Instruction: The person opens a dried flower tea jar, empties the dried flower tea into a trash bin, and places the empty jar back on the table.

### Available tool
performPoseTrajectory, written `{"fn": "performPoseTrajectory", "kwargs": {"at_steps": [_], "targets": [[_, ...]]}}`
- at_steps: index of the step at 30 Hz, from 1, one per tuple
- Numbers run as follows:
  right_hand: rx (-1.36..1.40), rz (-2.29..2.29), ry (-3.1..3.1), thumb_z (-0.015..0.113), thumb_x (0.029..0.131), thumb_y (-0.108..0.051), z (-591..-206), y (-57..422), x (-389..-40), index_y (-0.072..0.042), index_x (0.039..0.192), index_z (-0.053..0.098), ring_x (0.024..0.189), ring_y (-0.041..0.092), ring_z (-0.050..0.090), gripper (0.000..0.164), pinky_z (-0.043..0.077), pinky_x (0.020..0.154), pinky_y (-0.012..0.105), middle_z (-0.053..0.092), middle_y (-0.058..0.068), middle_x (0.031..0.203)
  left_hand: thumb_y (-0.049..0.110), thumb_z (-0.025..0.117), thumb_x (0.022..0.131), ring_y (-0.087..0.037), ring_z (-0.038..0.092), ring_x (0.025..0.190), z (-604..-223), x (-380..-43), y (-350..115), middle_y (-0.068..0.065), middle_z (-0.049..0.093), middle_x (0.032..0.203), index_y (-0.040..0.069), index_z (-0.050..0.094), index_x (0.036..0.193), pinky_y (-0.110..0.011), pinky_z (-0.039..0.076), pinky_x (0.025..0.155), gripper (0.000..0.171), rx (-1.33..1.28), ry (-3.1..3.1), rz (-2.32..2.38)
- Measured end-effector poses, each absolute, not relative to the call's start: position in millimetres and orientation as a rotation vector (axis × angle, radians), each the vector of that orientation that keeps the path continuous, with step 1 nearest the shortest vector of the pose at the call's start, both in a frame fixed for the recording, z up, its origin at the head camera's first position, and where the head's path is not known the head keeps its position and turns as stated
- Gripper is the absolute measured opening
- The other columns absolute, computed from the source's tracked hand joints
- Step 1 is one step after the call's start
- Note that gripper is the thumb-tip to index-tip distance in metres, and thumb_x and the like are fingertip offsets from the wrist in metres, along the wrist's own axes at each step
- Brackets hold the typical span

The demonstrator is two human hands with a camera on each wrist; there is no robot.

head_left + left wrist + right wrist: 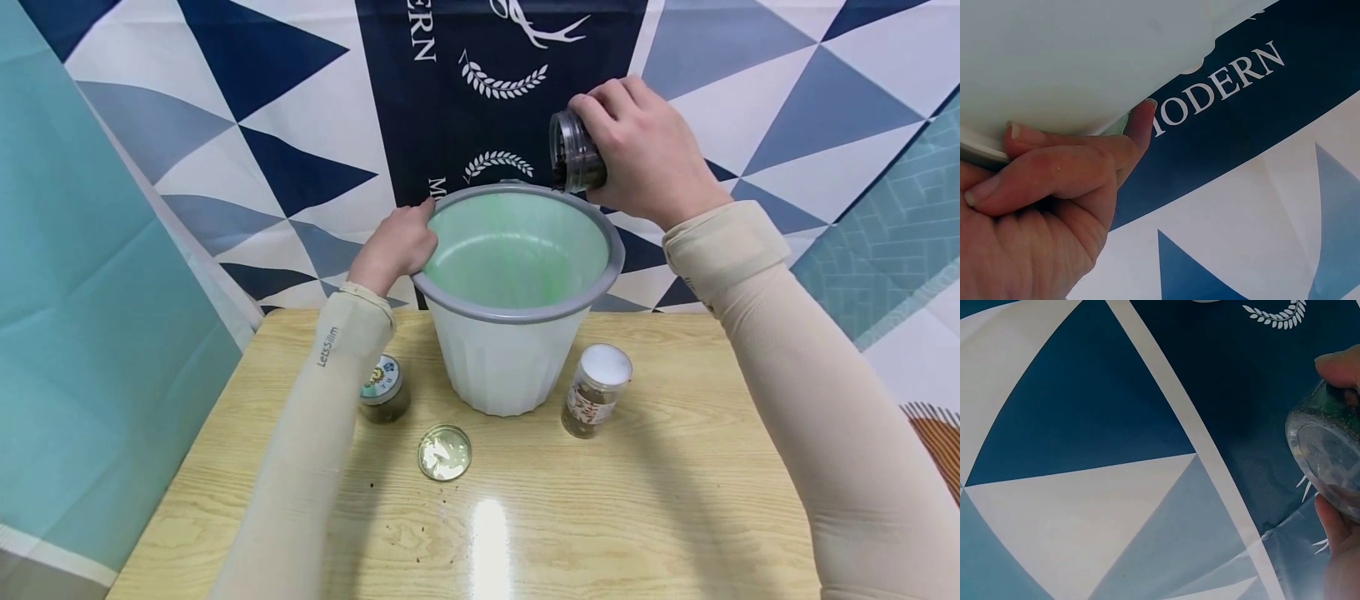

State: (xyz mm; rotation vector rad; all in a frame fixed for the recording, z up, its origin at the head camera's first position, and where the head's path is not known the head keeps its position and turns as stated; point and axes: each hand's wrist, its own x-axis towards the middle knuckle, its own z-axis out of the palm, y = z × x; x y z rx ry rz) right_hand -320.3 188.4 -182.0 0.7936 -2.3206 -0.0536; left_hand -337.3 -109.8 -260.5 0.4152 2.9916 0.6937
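A white bucket (510, 358) with a pale green inside and a grey rim stands upright at the table's back. My left hand (397, 242) grips its rim on the left side; in the left wrist view the fingers (1066, 169) curl under the edge. Above the right side of the rim, my right hand (645, 146) holds a clear jar (576, 158), tipped sideways with its mouth toward the bucket. Dark contents show inside that jar. From the right wrist view, its clear base (1325, 456) faces the camera, with thumb and fingers around the sides.
Left of the bucket stands a short jar (386, 404) with a printed lid, partly behind my left sleeve. A round, shiny lid (445, 452) lies in front. A taller white-lidded jar (592, 396) stands at the right. Dark crumbs dot the wooden table (600, 517). Patterned cloth hangs behind.
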Motion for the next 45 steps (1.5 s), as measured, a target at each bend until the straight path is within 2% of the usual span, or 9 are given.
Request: {"fn": "performPoseTrajectory", "kwargs": {"at_steps": [6,15,23,33,45], "targets": [[0.819,-0.143,-2.252,0.087,0.070,-0.003,-180.7,188.0,-321.7,0.002,0.138,0.053,0.123,0.044,0.053,0.076,0.049,0.111,0.055,0.057,0.027,0.131,0.007,0.033,0.096,-0.027,0.058,0.088,-261.6,-339.1,-109.7,-0.017,0.059,0.116,0.004,0.027,0.163,-0.034,0.048,0.082,0.067,0.410,2.998,0.700],[0.813,-0.218,-2.202,0.083,0.072,-0.001,-179.7,192.4,-321.7,0.003,0.136,0.053,0.121,0.045,0.055,0.071,0.049,0.111,0.054,0.058,0.028,0.129,0.008,0.033,0.096,-0.027,0.058,0.089,-260.1,-337.7,-108.6,-0.017,0.059,0.116,0.005,0.026,0.164,-0.035,0.048,0.084,0.068,0.398,2.984,0.711],[0.807,-0.242,-2.195,0.084,0.072,-0.001,-182.6,193.0,-321.3,0.004,0.136,0.053,0.121,0.045,0.055,0.071,0.047,0.113,0.053,0.059,0.029,0.129,0.008,0.034,0.097,-0.027,0.059,0.089,-261.1,-339.6,-108.7,-0.016,0.059,0.114,0.005,0.027,0.163,-0.035,0.048,0.085,0.067,0.391,2.979,0.736],[0.811,-0.214,-2.197,0.087,0.068,-0.002,-181.5,195.7,-321.5,0.006,0.133,0.052,0.115,0.046,0.054,0.075,0.051,0.106,0.057,0.058,0.030,0.127,0.007,0.033,0.096,-0.027,0.059,0.088,-261.5,-340.1,-108.7,-0.016,0.059,0.113,0.004,0.028,0.163,-0.035,0.048,0.084,0.067,0.385,2.978,0.730],[0.800,-0.227,-2.201,0.086,0.068,-0.002,-183.5,198.0,-320.4,0.006,0.133,0.053,0.115,0.047,0.056,0.073,0.051,0.108,0.056,0.059,0.030,0.127,0.007,0.034,0.096,-0.027,0.060,0.089,-260.8,-339.2,-108.1,-0.016,0.060,0.115,0.005,0.027,0.163,-0.035,0.048,0.085,0.068,0.373,2.980,0.731]]}}
